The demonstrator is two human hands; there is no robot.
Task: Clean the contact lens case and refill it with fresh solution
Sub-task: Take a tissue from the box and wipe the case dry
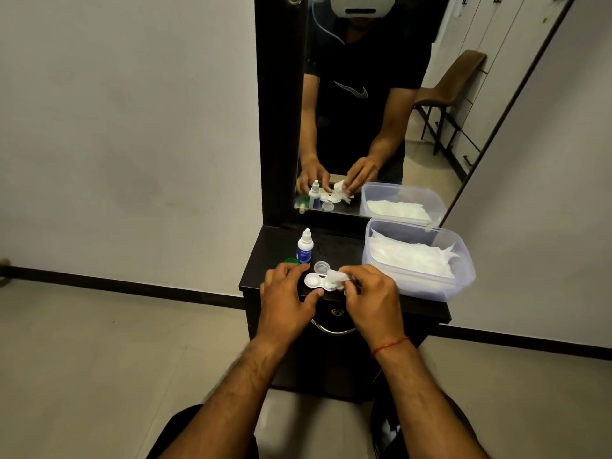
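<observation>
A white contact lens case lies on the black dresser top, its wells uncovered. My left hand steadies it, with the thumb at its near edge and the fingers curled at its left side. My right hand pinches a white tissue and presses it into the case's right well. A clear round cap sits just behind the case. The small white solution bottle with a blue label stands upright behind my left hand. A green cap lies next to the bottle.
A clear plastic tub full of white tissues stands at the dresser's right. The mirror rises at the back. Below the top, a drawer with a metal handle faces me. Grey floor lies to the left.
</observation>
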